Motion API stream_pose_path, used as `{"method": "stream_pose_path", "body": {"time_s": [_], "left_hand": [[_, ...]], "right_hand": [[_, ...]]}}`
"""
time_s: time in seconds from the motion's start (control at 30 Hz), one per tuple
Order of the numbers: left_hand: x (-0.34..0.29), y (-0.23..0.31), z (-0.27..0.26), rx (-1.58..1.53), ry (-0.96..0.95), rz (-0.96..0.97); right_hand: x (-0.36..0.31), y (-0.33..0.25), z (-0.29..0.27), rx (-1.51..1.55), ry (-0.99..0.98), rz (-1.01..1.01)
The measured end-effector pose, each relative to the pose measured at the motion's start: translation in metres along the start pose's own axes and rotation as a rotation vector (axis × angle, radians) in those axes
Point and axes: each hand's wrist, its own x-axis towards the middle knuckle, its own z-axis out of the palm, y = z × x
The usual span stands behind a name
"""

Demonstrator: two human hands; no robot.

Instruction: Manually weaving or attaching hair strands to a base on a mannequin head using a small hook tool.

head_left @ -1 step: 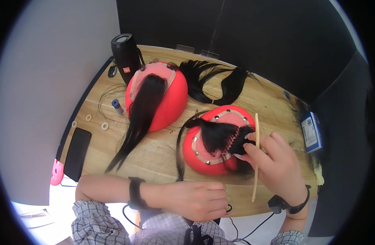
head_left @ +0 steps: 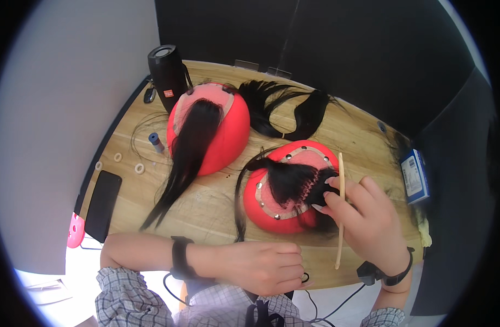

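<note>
A red dome-shaped block (head_left: 277, 215) sits near me on the wooden table (head_left: 206, 210), with a lace piece pinned on it and black hair (head_left: 291, 180) on top. My right hand (head_left: 367, 220) rests on the dome's right side. Its fingertips press the black hair, and a thin wooden stick (head_left: 340, 212) is held upright between the fingers. My left hand (head_left: 266, 267), with a black band on the wrist, lies curled closed on the table's front edge just below the dome. A second red dome (head_left: 225, 136) with a long black hair strand (head_left: 184, 152) stands further back on the left.
A loose bundle of black hair (head_left: 293, 109) lies behind the domes. At the back left stands a black cylinder speaker (head_left: 168, 76). On the left are a blue spool (head_left: 156, 143), small white rings (head_left: 140, 168), a black phone (head_left: 102, 204) and a pink object (head_left: 75, 231). A blue-white packet (head_left: 415, 175) lies at the right edge.
</note>
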Motion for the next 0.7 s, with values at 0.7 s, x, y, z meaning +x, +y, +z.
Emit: {"method": "stream_pose_path", "body": {"time_s": [0.7], "left_hand": [[0.015,-0.012,-0.024,0.082,0.243,-0.319]], "right_hand": [[-0.003,-0.006,-0.002,-0.365,0.347,-0.225]]}}
